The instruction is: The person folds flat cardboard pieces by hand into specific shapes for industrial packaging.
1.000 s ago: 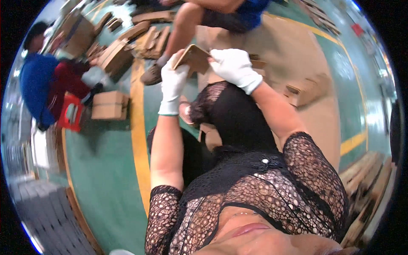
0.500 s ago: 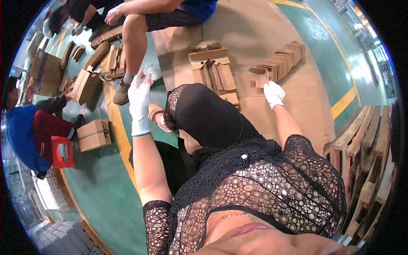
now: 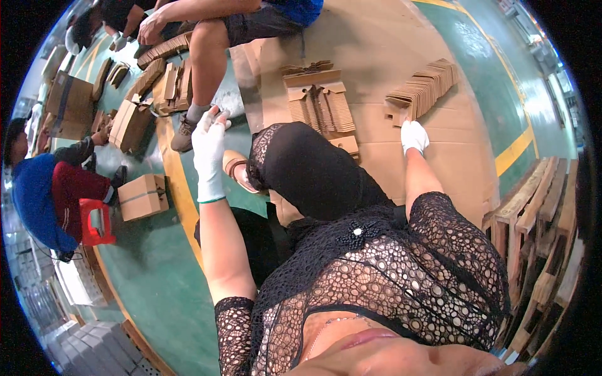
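My left hand [image 3: 210,153] wears a white glove with bare fingertips. It is raised left of my knee, its fingers loosely bent and apart, and I see nothing in it. My right hand [image 3: 414,138], also gloved in white, is at the near end of a slanting row of folded cardboard pieces [image 3: 426,88]. Its fingers are closed at the edge of the end cardboard piece [image 3: 396,116], and the fingertips are partly hidden. Between my knee and the far person lies a second stack of folded cardboard pieces [image 3: 321,106].
A large cardboard sheet [image 3: 370,37] covers the floor. Wooden pallets [image 3: 533,207] stand at the right. A seated person's leg [image 3: 208,62] is at the far left. Another person sits on a red stool [image 3: 97,222] beside a closed carton [image 3: 143,197]. More cardboard stacks [image 3: 179,88] lie beyond.
The end cardboard piece by my right hand stood out from the row and now sits lower against it. My right hand has shifted slightly right. My left hand stays raised.
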Action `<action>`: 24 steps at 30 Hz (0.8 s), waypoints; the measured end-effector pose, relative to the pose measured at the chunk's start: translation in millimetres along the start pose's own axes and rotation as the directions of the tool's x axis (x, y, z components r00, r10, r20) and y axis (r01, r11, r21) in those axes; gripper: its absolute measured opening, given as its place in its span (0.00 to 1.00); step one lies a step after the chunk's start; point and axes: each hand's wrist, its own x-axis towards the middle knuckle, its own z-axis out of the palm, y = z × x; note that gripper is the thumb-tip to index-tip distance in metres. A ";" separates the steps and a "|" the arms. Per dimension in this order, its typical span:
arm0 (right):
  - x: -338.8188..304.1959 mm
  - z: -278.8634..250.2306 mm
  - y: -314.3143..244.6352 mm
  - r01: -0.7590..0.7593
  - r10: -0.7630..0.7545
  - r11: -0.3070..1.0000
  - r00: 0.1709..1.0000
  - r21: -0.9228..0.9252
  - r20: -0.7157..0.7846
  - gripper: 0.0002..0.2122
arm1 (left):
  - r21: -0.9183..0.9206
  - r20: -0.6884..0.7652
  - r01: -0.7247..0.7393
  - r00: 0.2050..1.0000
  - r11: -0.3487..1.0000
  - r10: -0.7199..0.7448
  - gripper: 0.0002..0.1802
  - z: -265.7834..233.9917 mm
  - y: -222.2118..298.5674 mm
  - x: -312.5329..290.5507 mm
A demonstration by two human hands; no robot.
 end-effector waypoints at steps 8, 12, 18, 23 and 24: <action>-20.1 -29.2 -16.7 0.009 -0.009 1.000 0.994 0.006 0.106 0.22 | -0.020 -0.008 -0.006 1.000 1.000 0.006 0.22 -5.3 -1.8 -1.9; -8.0 -27.1 -5.0 0.234 -0.263 0.956 0.951 -0.177 -0.163 0.28 | 0.000 0.022 -0.018 1.000 1.000 0.018 0.23 -1.7 -3.0 0.2; 25.2 -22.6 -36.8 0.297 -0.384 0.859 0.913 -0.417 -0.140 0.32 | 0.009 0.038 -0.040 0.998 0.999 0.039 0.22 -7.1 -9.3 0.4; 60.2 -21.5 -23.8 0.423 -0.549 0.724 0.832 -0.546 -0.084 0.27 | 0.085 0.031 -0.056 0.998 0.995 0.054 0.21 -6.0 -5.2 -0.8; 63.5 -22.4 -25.5 0.455 -0.591 0.696 0.802 -0.555 -0.084 0.25 | 0.076 0.038 -0.069 0.997 0.995 0.066 0.21 -6.9 -7.2 0.8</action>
